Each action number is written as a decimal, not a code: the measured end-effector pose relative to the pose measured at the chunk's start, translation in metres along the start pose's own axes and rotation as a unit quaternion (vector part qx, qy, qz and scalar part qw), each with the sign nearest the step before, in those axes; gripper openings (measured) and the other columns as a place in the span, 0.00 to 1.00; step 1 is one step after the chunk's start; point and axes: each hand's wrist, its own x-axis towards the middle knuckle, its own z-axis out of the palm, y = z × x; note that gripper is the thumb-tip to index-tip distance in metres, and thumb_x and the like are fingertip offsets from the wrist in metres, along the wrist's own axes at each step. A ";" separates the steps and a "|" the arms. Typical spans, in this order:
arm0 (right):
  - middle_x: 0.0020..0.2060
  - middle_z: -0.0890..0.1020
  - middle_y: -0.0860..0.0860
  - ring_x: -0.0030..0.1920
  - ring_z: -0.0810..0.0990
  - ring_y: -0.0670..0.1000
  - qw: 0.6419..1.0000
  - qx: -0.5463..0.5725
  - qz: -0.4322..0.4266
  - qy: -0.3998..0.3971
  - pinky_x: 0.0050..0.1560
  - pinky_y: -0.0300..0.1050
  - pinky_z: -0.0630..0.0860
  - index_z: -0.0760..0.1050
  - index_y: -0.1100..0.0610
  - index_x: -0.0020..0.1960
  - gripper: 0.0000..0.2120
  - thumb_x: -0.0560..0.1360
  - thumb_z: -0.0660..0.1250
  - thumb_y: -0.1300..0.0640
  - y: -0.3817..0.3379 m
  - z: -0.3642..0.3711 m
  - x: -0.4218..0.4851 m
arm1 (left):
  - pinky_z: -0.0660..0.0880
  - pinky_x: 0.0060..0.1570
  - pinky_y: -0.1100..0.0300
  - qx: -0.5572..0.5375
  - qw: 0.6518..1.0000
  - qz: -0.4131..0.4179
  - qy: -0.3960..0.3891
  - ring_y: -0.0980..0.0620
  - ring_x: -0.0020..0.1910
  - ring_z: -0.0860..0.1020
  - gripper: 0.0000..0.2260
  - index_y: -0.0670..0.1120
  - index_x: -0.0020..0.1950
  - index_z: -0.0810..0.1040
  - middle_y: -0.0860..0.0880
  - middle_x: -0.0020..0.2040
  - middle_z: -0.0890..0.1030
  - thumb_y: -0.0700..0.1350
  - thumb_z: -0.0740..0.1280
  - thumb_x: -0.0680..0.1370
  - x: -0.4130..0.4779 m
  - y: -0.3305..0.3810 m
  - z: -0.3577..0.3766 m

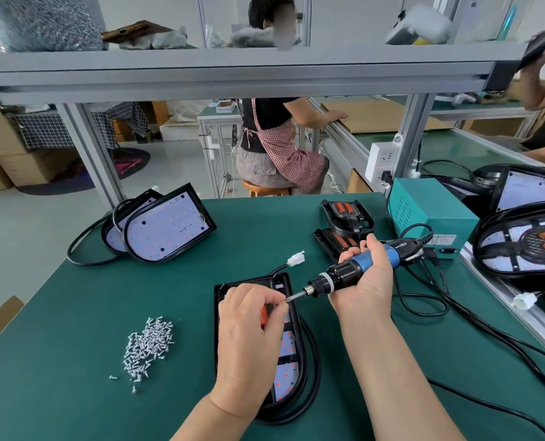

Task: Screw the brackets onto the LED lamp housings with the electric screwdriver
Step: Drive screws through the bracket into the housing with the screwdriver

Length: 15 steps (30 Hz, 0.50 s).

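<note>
While right hand (365, 281) grips the electric screwdriver (353, 270), I see left hand (248, 316) pinching a screw (285, 299) at the bit (296, 295) | LED lamp housing (288, 345) lies beneath, on counter (74, 393).

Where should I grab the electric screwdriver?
Wrap a hand round the blue barrel of the electric screwdriver, coming from the right, as the right hand does. It is round; the bit points left, where the left hand pinches a screw, and the cord leaves the back.

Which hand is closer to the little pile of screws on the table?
Left. The left hand is over the lamp housing, just right of the screw pile, pinching a screw. The right hand holds the electric screwdriver farther right.
</note>
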 end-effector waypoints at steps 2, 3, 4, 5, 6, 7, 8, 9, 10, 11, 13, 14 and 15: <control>0.27 0.78 0.45 0.24 0.76 0.44 1.000 0.002 -0.003 0.000 0.26 0.35 0.75 0.75 0.53 0.48 0.09 0.75 0.75 0.57 -0.001 0.000 0.000 | 0.70 0.55 0.58 0.018 1.000 0.017 -0.015 0.62 0.55 0.70 0.08 0.51 0.46 0.81 0.64 0.46 0.76 0.39 0.77 0.72 0.001 0.000 -0.003; 0.27 0.78 0.46 0.25 0.76 0.44 1.000 0.004 -0.005 0.000 0.27 0.35 0.75 0.75 0.53 0.48 0.09 0.74 0.75 0.57 -0.001 -0.001 0.001 | 0.68 0.57 0.60 0.027 0.999 0.026 -0.018 0.63 0.55 0.69 0.09 0.51 0.49 0.82 0.64 0.48 0.76 0.43 0.77 0.72 0.001 0.000 -0.006; 0.27 0.78 0.46 0.25 0.76 0.44 1.000 0.006 -0.007 0.000 0.27 0.35 0.75 0.75 0.54 0.49 0.10 0.74 0.75 0.57 -0.002 -0.001 0.001 | 0.66 0.58 0.61 0.032 0.999 0.024 -0.016 0.62 0.55 0.69 0.11 0.52 0.52 0.81 0.63 0.50 0.75 0.47 0.76 0.72 0.002 -0.002 -0.010; 0.27 0.78 0.46 0.25 0.76 0.44 1.000 0.008 -0.010 0.001 0.28 0.35 0.76 0.75 0.54 0.50 0.10 0.74 0.75 0.57 -0.003 -0.001 0.002 | 0.66 0.60 0.60 0.033 0.999 0.004 -0.008 0.62 0.55 0.69 0.14 0.52 0.57 0.80 0.61 0.53 0.74 0.51 0.74 0.72 0.004 -0.006 -0.015; 0.27 0.78 0.46 0.25 0.76 0.44 1.000 0.008 -0.014 0.002 0.28 0.35 0.76 0.75 0.54 0.51 0.10 0.75 0.75 0.57 -0.004 -0.001 0.004 | 0.67 0.62 0.58 0.030 0.999 -0.039 -0.001 0.59 0.58 0.70 0.18 0.52 0.61 0.78 0.59 0.55 0.73 0.55 0.73 0.73 0.007 -0.011 -0.021; 0.28 0.78 0.46 0.25 0.76 0.44 1.000 0.008 -0.017 0.004 0.28 0.35 0.76 0.75 0.54 0.51 0.10 0.75 0.75 0.57 -0.006 -0.001 0.005 | 0.67 0.63 0.56 0.021 0.994 -0.103 0.000 0.56 0.61 0.71 0.23 0.52 0.65 0.75 0.57 0.58 0.71 0.57 0.72 0.73 0.011 -0.018 -0.028; 0.28 0.77 0.46 0.25 0.76 0.44 1.000 0.005 -0.022 0.004 0.28 0.35 0.76 0.75 0.54 0.51 0.10 0.75 0.74 0.57 -0.008 -0.001 0.007 | 0.68 0.63 0.55 0.009 0.984 -0.176 -0.010 0.54 0.61 0.72 0.27 0.52 0.69 0.72 0.55 0.60 0.70 0.59 0.72 0.73 0.016 -0.025 -0.034; 0.28 0.77 0.46 0.24 0.76 0.44 1.000 0.002 -0.029 0.002 0.28 0.35 0.76 0.75 0.54 0.51 0.09 0.75 0.74 0.57 -0.009 0.000 0.008 | 0.69 0.60 0.55 0.003 0.970 -0.242 -0.029 0.53 0.59 0.73 0.30 0.51 0.71 0.69 0.54 0.59 0.71 0.59 0.72 0.72 0.020 -0.032 -0.040; 0.28 0.77 0.46 0.24 0.76 0.44 0.999 0.000 -0.037 -0.001 0.28 0.35 0.76 0.74 0.55 0.49 0.08 0.76 0.74 0.57 -0.011 0.000 0.009 | 0.69 0.57 0.55 0.003 0.956 -0.288 -0.055 0.52 0.56 0.74 0.32 0.50 0.72 0.68 0.53 0.57 0.73 0.59 0.73 0.73 0.023 -0.037 -0.043; 0.28 0.77 0.46 0.24 0.76 0.44 0.999 -0.003 -0.044 -0.006 0.28 0.35 0.76 0.74 0.55 0.48 0.08 0.76 0.74 0.57 -0.011 0.000 0.009 | 0.69 0.54 0.54 0.006 0.945 -0.315 -0.084 0.52 0.54 0.75 0.34 0.49 0.73 0.66 0.53 0.54 0.75 0.60 0.73 0.73 0.024 -0.042 -0.045; 0.28 0.77 0.46 0.25 0.76 0.44 0.998 -0.009 -0.056 -0.020 0.28 0.36 0.76 0.74 0.54 0.47 0.08 0.76 0.74 0.57 -0.013 0.000 0.008 | 0.70 0.55 0.53 0.012 0.936 -0.328 -0.125 0.49 0.57 0.75 0.38 0.49 0.74 0.64 0.51 0.57 0.77 0.62 0.74 0.71 0.027 -0.049 -0.042; 0.28 0.77 0.46 0.25 0.76 0.44 0.997 -0.013 -0.064 -0.028 0.28 0.36 0.77 0.74 0.54 0.46 0.08 0.76 0.74 0.56 -0.013 0.000 0.007 | 0.71 0.57 0.53 0.012 0.935 -0.325 -0.139 0.48 0.59 0.75 0.40 0.49 0.75 0.63 0.49 0.60 0.77 0.62 0.75 0.70 0.028 -0.051 -0.040; 0.28 0.77 0.46 0.25 0.77 0.44 0.996 -0.015 -0.072 -0.039 0.29 0.36 0.77 0.74 0.54 0.46 0.08 0.76 0.74 0.56 -0.013 0.001 0.007 | 0.71 0.59 0.53 0.005 0.934 -0.322 -0.152 0.47 0.62 0.75 0.42 0.48 0.76 0.62 0.48 0.64 0.77 0.61 0.77 0.69 0.030 -0.052 -0.037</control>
